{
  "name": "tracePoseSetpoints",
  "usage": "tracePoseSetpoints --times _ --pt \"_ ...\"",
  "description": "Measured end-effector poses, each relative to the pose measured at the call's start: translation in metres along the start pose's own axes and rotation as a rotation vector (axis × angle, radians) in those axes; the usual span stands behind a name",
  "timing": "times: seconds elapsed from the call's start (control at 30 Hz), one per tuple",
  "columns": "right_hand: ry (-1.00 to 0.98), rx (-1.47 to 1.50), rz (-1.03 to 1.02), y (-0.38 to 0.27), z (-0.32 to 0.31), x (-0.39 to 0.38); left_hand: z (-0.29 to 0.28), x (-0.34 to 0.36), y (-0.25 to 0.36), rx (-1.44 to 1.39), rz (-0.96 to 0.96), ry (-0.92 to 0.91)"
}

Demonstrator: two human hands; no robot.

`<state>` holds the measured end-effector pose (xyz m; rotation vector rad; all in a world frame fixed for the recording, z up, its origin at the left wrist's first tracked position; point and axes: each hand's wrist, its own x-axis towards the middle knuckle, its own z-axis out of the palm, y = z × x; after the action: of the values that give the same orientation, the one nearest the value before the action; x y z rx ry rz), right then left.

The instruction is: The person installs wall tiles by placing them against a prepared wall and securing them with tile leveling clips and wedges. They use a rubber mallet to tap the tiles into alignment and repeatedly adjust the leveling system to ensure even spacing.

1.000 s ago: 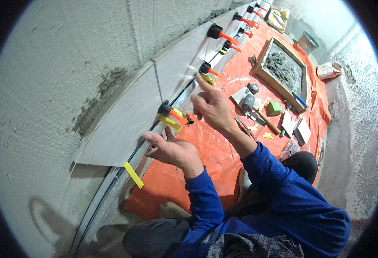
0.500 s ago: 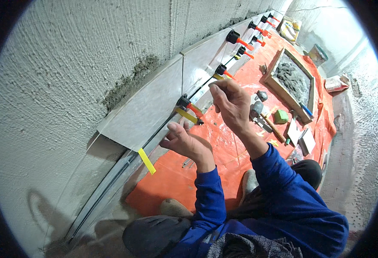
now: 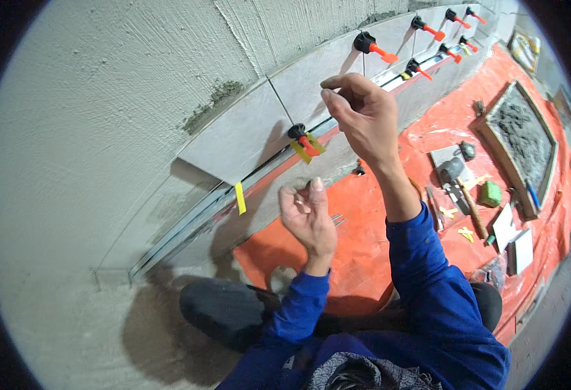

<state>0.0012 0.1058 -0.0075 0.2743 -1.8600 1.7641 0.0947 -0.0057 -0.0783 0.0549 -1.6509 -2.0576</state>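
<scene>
My right hand (image 3: 366,120) is raised in front of the row of pale grey wall tiles (image 3: 233,146), thumb and forefinger pinched together; what they hold, if anything, is too small to make out. Lower down, my left hand (image 3: 308,218) is turned palm up, its fingers curled and thumb raised; any small thing inside is hidden. Between the hands and the wall, a black levelling clip with a red handle (image 3: 303,140) sits at a tile joint, a yellow spacer behind it. A yellow strip (image 3: 240,198) sticks out under the nearest tile's lower corner.
Several more levelling clips (image 3: 373,47) line the tiles farther right. On the orange sheet (image 3: 357,266) lie a mallet (image 3: 453,170), a green block (image 3: 490,194), white tile pieces (image 3: 520,252) and yellow spacers (image 3: 466,234). A wooden tray of mortar (image 3: 487,133) stands at right.
The view has swung, so the tiles and tray sit farther right. My left hand has moved back from the tiles' lower edge and turned palm up. My right hand stays raised and pinched.
</scene>
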Motion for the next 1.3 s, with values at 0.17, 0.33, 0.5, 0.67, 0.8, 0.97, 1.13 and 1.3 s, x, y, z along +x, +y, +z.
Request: tracePoseSetpoints --times 0.17,0.33,0.5,0.67,0.8,0.97,1.13,1.3 --pt "-0.159 -0.358 -0.037 0.0 0.004 -0.006 -0.031 0.071 0.106 0.691 0.462 -0.031" --pt "-0.174 -0.513 -0.069 -0.004 0.021 -0.01 -0.038 0.116 0.168 1.31 0.629 -0.098" --pt "-0.034 -0.414 -0.218 -0.003 0.032 -0.002 -0.06 0.123 0.164 1.453 0.582 -0.029" --pt "-0.028 -0.415 -0.253 0.001 0.04 -0.004 -0.08 0.126 0.15 1.595 0.629 0.02" --pt "-0.02 -0.404 -0.233 0.005 0.047 -0.004 -0.084 0.132 0.149 1.546 0.705 -0.012" --pt "-0.013 -0.387 -0.23 0.01 0.05 -0.003 -0.087 0.137 0.143 1.419 0.531 0.008" --pt "0.016 -0.402 -0.244 0.013 0.051 -0.004 -0.086 0.137 0.141 1.45 0.491 0.061" --pt "0.014 -0.402 -0.242 0.014 0.052 -0.003 -0.086 0.138 0.14 1.449 0.51 0.075"
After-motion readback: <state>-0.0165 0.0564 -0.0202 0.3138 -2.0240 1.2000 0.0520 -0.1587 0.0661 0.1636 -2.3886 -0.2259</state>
